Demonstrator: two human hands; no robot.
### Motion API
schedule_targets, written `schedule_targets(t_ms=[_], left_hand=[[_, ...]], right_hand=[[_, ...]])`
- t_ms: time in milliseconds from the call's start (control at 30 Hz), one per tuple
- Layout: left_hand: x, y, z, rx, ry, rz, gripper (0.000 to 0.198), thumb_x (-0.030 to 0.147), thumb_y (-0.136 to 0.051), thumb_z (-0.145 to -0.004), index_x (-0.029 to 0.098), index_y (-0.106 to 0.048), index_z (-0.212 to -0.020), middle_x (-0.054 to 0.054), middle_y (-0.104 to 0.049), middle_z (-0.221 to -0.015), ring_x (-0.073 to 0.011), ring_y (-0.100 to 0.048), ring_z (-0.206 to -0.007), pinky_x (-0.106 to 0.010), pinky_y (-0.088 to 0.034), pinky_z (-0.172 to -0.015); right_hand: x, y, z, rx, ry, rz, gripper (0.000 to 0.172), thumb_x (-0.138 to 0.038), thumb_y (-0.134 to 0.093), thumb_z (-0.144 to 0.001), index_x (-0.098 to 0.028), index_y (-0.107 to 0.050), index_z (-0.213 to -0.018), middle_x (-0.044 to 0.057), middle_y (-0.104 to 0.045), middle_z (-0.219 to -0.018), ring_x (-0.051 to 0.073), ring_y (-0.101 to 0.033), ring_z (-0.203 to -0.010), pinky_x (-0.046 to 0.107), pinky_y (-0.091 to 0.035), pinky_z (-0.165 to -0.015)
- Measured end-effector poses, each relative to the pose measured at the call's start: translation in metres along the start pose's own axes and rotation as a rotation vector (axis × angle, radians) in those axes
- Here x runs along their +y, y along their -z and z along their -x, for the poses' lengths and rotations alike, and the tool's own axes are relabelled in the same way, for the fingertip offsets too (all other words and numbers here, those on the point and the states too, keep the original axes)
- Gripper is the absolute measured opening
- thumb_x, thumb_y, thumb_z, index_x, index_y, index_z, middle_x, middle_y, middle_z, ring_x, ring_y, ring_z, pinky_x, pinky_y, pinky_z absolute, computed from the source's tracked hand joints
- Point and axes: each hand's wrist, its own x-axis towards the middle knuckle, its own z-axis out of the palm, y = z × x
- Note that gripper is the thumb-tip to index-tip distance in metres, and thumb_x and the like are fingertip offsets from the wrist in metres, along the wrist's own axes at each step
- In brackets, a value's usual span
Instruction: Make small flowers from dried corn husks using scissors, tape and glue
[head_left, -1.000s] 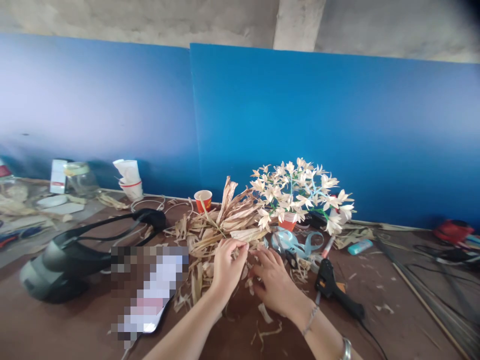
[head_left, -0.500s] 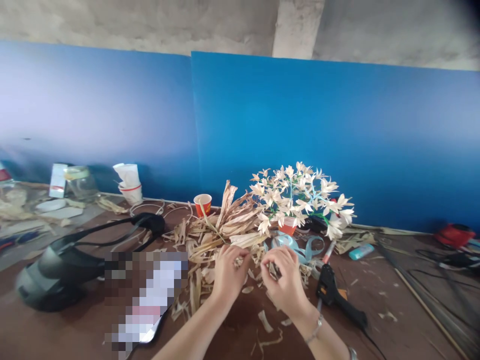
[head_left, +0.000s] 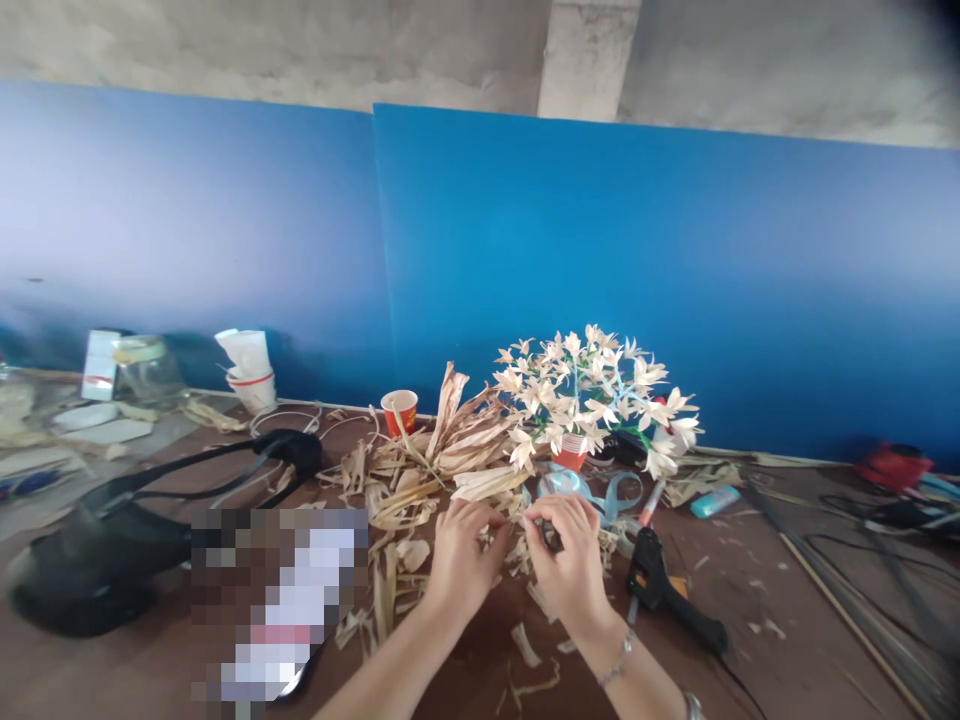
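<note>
My left hand (head_left: 463, 550) is closed, thumb and fingertips pinched together above the brown table. Just to its right, my right hand (head_left: 568, 550) makes a similar pinch, with the two hands' fingertips close to each other. Whatever lies between the fingers is too small to make out. Behind the hands spreads a pile of dried corn husks (head_left: 469, 440), with loose scraps around it. Cream husk-like flowers (head_left: 592, 385) on green stems stand in a red paper cup (head_left: 572, 452). Pale blue ribbon (head_left: 570, 482) lies behind my right hand.
A black glue gun (head_left: 667, 590) lies right of my right hand, its cord trailing forward. On the left are a phone (head_left: 296, 610), blurred by pixels, and a black headset (head_left: 90, 565). An orange cup (head_left: 399, 410), a white cup (head_left: 253, 390) and a glass jar (head_left: 148, 370) stand along the blue wall.
The view has shifted slightly, so the objects sit a little further left. My fingertips have drawn a bit closer together, and both hands stay pinched.
</note>
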Motion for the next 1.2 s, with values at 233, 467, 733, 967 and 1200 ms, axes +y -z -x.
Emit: schedule_targets(t_ms=[233, 467, 733, 967, 1200], left_hand=[[0.005, 0.002, 0.0, -0.013, 0.008, 0.022, 0.013, 0.018, -0.055, -0.074, 0.02, -0.062, -0.063, -0.001, -0.064, -0.068, -0.0188, -0.053, -0.075, -0.03, -0.036, -0.07], [0.005, 0.001, 0.001, -0.011, 0.011, 0.034, 0.013, 0.019, -0.056, -0.074, 0.019, -0.062, -0.063, -0.001, -0.064, -0.068, -0.0191, -0.053, -0.074, -0.03, -0.036, -0.07], [0.004, 0.001, 0.0, -0.012, 0.018, 0.075, 0.013, 0.019, -0.056, -0.074, 0.019, -0.061, -0.063, -0.001, -0.064, -0.068, -0.0187, -0.053, -0.074, -0.03, -0.037, -0.07], [-0.003, 0.0, -0.002, -0.023, 0.038, 0.182, 0.013, 0.021, -0.054, -0.076, 0.019, -0.062, -0.066, -0.001, -0.064, -0.069, -0.0176, -0.054, -0.074, -0.029, -0.039, -0.072], [-0.002, -0.002, -0.001, -0.078, 0.042, 0.289, 0.011, 0.021, -0.054, -0.076, 0.019, -0.062, -0.068, -0.002, -0.062, -0.07, -0.0168, -0.056, -0.074, -0.027, -0.041, -0.071]], right_hand=[[0.001, -0.002, 0.001, 0.036, -0.014, 0.019, 0.008, -0.013, -0.051, -0.076, -0.021, -0.052, -0.073, -0.001, -0.061, -0.074, 0.017, -0.055, -0.077, 0.037, -0.029, -0.087], [0.002, -0.003, 0.001, 0.045, -0.012, 0.029, 0.008, -0.013, -0.05, -0.076, -0.021, -0.051, -0.072, -0.001, -0.06, -0.074, 0.016, -0.055, -0.077, 0.036, -0.03, -0.086], [0.002, -0.002, 0.002, 0.015, -0.042, 0.015, 0.004, -0.019, -0.053, -0.078, -0.021, -0.051, -0.075, 0.0, -0.059, -0.076, 0.017, -0.053, -0.078, 0.038, -0.031, -0.085], [0.009, 0.0, 0.002, 0.023, -0.222, -0.21, 0.017, -0.027, -0.043, -0.085, -0.021, -0.056, -0.095, 0.005, -0.06, -0.09, 0.019, -0.055, -0.088, 0.036, -0.038, -0.083], [0.013, 0.004, -0.009, -0.165, -0.497, -0.64, 0.029, -0.041, -0.054, -0.078, -0.018, -0.065, -0.091, 0.005, -0.065, -0.082, 0.018, -0.058, -0.076, 0.028, -0.044, -0.069]])
